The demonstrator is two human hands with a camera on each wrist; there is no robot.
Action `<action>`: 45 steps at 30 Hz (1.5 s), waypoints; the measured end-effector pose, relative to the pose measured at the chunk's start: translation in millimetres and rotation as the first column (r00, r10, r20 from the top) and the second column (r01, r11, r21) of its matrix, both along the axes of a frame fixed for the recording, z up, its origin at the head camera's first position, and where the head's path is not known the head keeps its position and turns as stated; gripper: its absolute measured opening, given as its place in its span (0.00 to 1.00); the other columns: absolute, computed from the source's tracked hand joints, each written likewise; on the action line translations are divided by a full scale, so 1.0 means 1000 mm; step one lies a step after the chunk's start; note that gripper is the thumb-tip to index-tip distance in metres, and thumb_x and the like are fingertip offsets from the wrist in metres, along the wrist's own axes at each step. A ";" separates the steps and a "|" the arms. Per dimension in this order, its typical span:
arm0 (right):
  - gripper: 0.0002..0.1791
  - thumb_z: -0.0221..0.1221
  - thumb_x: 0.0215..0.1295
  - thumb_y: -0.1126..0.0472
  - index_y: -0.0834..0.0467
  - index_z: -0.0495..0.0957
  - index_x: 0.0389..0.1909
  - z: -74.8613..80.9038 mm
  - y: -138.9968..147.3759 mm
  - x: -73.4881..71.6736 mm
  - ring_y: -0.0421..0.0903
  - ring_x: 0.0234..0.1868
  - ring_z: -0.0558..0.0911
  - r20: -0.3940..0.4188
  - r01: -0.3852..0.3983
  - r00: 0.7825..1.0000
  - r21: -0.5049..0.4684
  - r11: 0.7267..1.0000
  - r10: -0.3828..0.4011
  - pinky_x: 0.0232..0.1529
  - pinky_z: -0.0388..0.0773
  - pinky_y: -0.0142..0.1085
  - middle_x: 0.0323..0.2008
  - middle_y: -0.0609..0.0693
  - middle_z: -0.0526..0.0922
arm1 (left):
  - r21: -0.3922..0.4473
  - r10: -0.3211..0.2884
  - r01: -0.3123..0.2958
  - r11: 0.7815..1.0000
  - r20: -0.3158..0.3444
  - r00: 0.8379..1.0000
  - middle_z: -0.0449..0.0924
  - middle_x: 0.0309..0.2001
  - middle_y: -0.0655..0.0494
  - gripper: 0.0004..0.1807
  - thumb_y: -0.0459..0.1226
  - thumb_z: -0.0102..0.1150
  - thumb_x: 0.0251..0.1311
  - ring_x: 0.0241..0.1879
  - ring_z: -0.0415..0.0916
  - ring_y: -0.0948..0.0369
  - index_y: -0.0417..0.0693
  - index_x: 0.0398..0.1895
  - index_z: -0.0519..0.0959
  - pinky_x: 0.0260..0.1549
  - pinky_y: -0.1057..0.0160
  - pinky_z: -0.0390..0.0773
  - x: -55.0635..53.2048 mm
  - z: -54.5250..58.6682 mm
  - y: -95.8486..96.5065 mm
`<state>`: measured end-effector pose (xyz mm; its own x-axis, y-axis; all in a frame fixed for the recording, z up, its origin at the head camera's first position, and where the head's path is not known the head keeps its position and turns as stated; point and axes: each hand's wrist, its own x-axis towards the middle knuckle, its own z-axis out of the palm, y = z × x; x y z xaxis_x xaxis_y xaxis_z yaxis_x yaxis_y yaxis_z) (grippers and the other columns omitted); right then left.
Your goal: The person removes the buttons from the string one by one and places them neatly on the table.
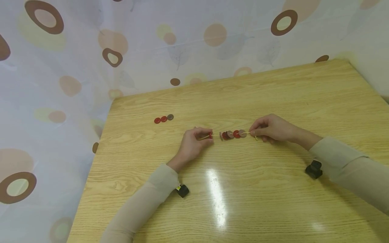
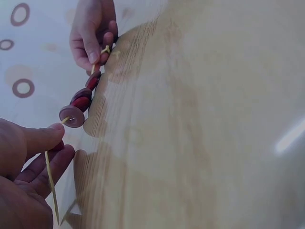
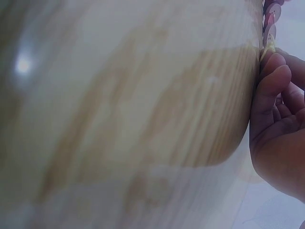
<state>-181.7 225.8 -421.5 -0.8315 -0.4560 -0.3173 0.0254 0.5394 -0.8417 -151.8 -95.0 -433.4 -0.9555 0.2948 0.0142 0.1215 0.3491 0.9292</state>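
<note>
A yellow string [image 1: 215, 135] stretches between the two hands, threaded through several red and brown buttons [image 1: 236, 134]. The left hand [image 1: 192, 143] pinches a red button [image 1: 210, 135] on the string between thumb and fingers, left of the others. From that hand the string's loose end [image 2: 51, 183] hangs down in the left wrist view. At the other side the right hand [image 1: 275, 129] pinches the string near its knotted end [image 2: 106, 49]. In the right wrist view the right thumb and forefinger meet just below a brown button [image 3: 270, 34].
Two red buttons [image 1: 163, 119] and a dark grey-brown button [image 1: 170, 117] lie in a row on the wooden table [image 1: 136, 152], farther back to the left. Behind the table hangs a patterned cloth [image 1: 194, 44]. Each wrist carries a small black camera [image 1: 183, 191].
</note>
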 end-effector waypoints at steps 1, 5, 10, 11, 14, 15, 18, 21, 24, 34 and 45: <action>0.10 0.63 0.71 0.58 0.61 0.84 0.44 0.000 0.000 0.000 0.41 0.18 0.71 0.000 0.000 1.000 0.000 1.000 0.000 0.16 0.72 0.33 0.21 0.52 0.76 | -0.002 0.000 0.000 1.000 -0.002 1.000 0.86 0.47 0.48 0.19 0.26 0.71 0.56 0.50 0.84 0.57 0.36 0.53 0.83 0.73 0.67 0.46 0.000 0.000 0.000; 0.10 0.63 0.71 0.58 0.61 0.84 0.44 0.000 0.000 0.000 0.41 0.18 0.72 -0.002 -0.001 1.000 -0.003 1.000 0.001 0.17 0.72 0.33 0.22 0.52 0.76 | -0.001 0.007 -0.007 1.000 0.003 1.000 0.87 0.47 0.49 0.19 0.27 0.71 0.56 0.50 0.84 0.58 0.38 0.53 0.83 0.73 0.68 0.46 0.000 -0.001 -0.002; 0.10 0.63 0.70 0.57 0.61 0.84 0.44 0.001 0.000 0.000 0.41 0.18 0.72 -0.004 -0.001 1.000 -0.003 1.000 0.001 0.17 0.72 0.33 0.22 0.52 0.77 | 0.014 0.021 -0.021 1.000 0.022 1.000 0.86 0.48 0.49 0.20 0.27 0.71 0.56 0.51 0.83 0.58 0.38 0.54 0.83 0.73 0.67 0.45 0.001 -0.001 -0.005; 0.10 0.63 0.70 0.57 0.61 0.84 0.44 0.001 0.000 0.000 0.41 0.18 0.72 -0.005 -0.001 1.000 -0.001 1.000 0.001 0.17 0.72 0.33 0.22 0.52 0.77 | 0.018 0.020 -0.021 1.000 0.023 1.000 0.86 0.49 0.49 0.20 0.27 0.71 0.56 0.51 0.83 0.57 0.37 0.54 0.83 0.73 0.66 0.45 0.001 0.000 -0.006; 0.11 0.63 0.70 0.57 0.61 0.84 0.44 0.002 0.000 0.001 0.41 0.18 0.72 -0.008 -0.003 1.000 0.002 1.000 0.003 0.16 0.72 0.33 0.22 0.52 0.77 | 0.021 0.021 -0.022 1.000 0.023 1.000 0.86 0.49 0.48 0.20 0.27 0.71 0.56 0.51 0.83 0.57 0.36 0.54 0.82 0.73 0.66 0.45 0.001 -0.001 -0.007; 0.11 0.63 0.70 0.57 0.61 0.84 0.44 0.002 0.000 0.001 0.41 0.18 0.72 -0.010 -0.002 1.000 0.004 1.000 0.002 0.16 0.72 0.33 0.22 0.52 0.77 | 0.022 0.022 -0.022 1.000 0.021 1.000 0.86 0.49 0.48 0.20 0.27 0.71 0.56 0.51 0.83 0.57 0.36 0.54 0.83 0.73 0.66 0.45 0.001 -0.001 -0.007; 0.11 0.63 0.70 0.57 0.61 0.84 0.44 0.002 -0.001 0.002 0.41 0.18 0.72 -0.014 -0.001 1.000 0.007 1.000 0.001 0.16 0.72 0.33 0.22 0.51 0.77 | 0.017 0.023 -0.023 1.000 0.011 1.000 0.86 0.48 0.48 0.20 0.27 0.71 0.56 0.51 0.83 0.57 0.36 0.53 0.83 0.73 0.66 0.46 0.001 -0.002 -0.008; 0.11 0.63 0.70 0.57 0.61 0.84 0.45 0.002 0.000 0.002 0.42 0.18 0.72 -0.016 0.005 1.000 0.013 1.000 -0.004 0.16 0.72 0.33 0.22 0.51 0.77 | 0.014 0.022 -0.022 1.000 0.007 1.000 0.86 0.48 0.48 0.19 0.27 0.71 0.56 0.51 0.83 0.56 0.36 0.53 0.83 0.73 0.66 0.46 0.001 -0.002 -0.009; 0.12 0.63 0.70 0.57 0.61 0.84 0.46 0.001 0.000 0.002 0.42 0.18 0.72 -0.014 0.008 1.000 0.014 1.000 -0.007 0.16 0.72 0.34 0.22 0.50 0.77 | 0.008 0.023 -0.023 1.000 0.005 1.000 0.86 0.48 0.47 0.19 0.27 0.71 0.56 0.51 0.83 0.56 0.36 0.53 0.83 0.73 0.66 0.46 0.001 -0.002 -0.010; 0.11 0.63 0.71 0.57 0.61 0.84 0.45 0.001 0.000 0.002 0.41 0.18 0.72 -0.006 0.005 1.000 0.011 1.000 -0.005 0.17 0.73 0.33 0.21 0.52 0.77 | -0.009 0.037 -0.037 0.999 -0.010 0.999 0.87 0.47 0.46 0.19 0.26 0.72 0.55 0.49 0.84 0.55 0.36 0.51 0.83 0.74 0.65 0.44 0.002 0.000 -0.013; 0.10 0.62 0.71 0.58 0.61 0.84 0.44 0.001 0.000 0.001 0.41 0.17 0.71 -0.009 -0.004 1.000 0.009 1.000 0.004 0.16 0.72 0.33 0.21 0.52 0.76 | -0.016 0.051 -0.051 0.999 -0.005 0.999 0.87 0.47 0.48 0.19 0.27 0.72 0.56 0.50 0.84 0.57 0.37 0.52 0.83 0.73 0.66 0.45 0.002 -0.001 -0.019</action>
<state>-181.2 226.1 -420.9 -0.8326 -0.4565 -0.3137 0.0157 0.5467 -0.8372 -149.8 -113.7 -434.8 -0.9693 0.2456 0.0143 0.1074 0.3702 0.9227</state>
